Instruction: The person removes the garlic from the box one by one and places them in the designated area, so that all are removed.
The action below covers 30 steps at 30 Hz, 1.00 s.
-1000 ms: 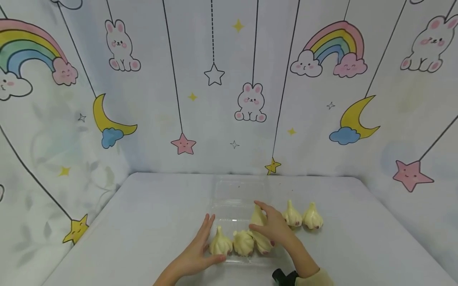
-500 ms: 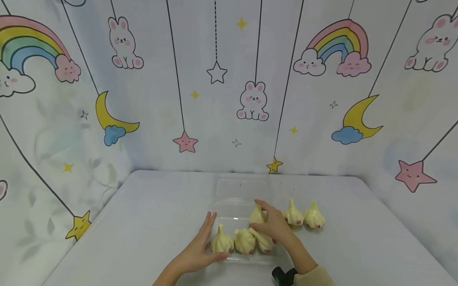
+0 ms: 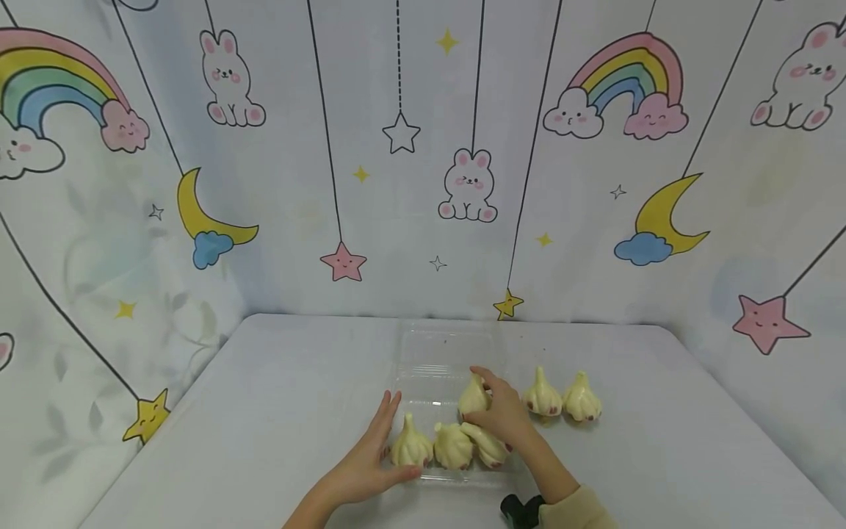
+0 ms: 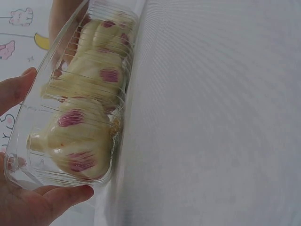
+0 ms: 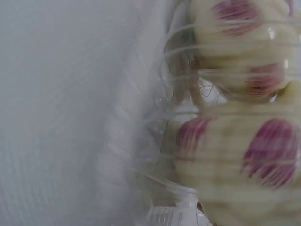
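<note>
Four bulbous garlic heads point(image 3: 452, 444), ribbed clear tray point(image 3: 436, 353)

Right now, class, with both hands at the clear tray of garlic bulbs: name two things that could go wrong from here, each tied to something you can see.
1. The clear tray looks thin and light; the left hand only steadies its near corner, so it may slide or tip.
2. The right hand holds a bulb beside three crowded bulbs; it could knock one over or out.
</note>
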{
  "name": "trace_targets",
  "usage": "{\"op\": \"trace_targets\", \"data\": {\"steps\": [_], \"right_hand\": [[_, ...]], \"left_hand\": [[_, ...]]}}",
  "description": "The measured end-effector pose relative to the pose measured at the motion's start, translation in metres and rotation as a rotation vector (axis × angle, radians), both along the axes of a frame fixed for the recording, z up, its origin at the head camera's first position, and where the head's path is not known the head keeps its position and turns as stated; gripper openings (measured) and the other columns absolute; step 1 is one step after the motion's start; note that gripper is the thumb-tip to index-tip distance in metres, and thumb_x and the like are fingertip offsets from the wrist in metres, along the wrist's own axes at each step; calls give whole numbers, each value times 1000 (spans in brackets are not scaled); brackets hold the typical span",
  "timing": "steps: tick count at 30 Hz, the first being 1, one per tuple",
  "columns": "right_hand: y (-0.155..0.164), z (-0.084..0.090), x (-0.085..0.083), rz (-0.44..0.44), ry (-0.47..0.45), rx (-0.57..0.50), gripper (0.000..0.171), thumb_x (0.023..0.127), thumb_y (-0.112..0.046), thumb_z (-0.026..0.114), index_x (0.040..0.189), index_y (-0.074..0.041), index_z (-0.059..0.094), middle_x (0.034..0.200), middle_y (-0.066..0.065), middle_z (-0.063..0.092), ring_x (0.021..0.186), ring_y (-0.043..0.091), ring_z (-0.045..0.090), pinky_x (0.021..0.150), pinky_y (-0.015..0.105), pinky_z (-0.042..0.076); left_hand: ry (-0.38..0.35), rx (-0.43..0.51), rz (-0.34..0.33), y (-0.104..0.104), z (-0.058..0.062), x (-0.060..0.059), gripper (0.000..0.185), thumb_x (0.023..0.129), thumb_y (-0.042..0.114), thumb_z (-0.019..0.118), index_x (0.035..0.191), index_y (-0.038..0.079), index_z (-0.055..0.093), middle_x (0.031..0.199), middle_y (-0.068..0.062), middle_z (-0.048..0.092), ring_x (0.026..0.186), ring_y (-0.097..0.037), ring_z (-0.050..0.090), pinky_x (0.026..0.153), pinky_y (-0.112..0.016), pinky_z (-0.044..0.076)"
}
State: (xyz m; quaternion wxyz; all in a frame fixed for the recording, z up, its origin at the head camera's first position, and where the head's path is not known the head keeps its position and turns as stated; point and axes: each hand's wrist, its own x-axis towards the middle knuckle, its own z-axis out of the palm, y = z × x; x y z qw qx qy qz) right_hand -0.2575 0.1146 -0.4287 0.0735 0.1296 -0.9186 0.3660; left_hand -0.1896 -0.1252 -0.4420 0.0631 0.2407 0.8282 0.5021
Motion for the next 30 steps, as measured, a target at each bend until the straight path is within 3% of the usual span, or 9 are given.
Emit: {"op": "trace_targets", "data": {"steps": [18,30], "right_hand": [[-1,0,-3,-15,-10,-75,74,56,-18,77,122,-19,44,99,11,54,89,26,53,65,36,47],[4,17,4,-9,-39,-206,77,56,-10,79,123,-25,43,104,10,51,92,26,50,61,30,47]], "left_hand": [[-11,12,-5,0,2,0,94,75,30,64,136,28,-9,137,-17,-20,121,-46,0,84,-55,33],[-6,17,-11,0,3,1,93,76,30,63,136,27,-8,137,-18,-20,121,-47,0,83,-57,33]]}}
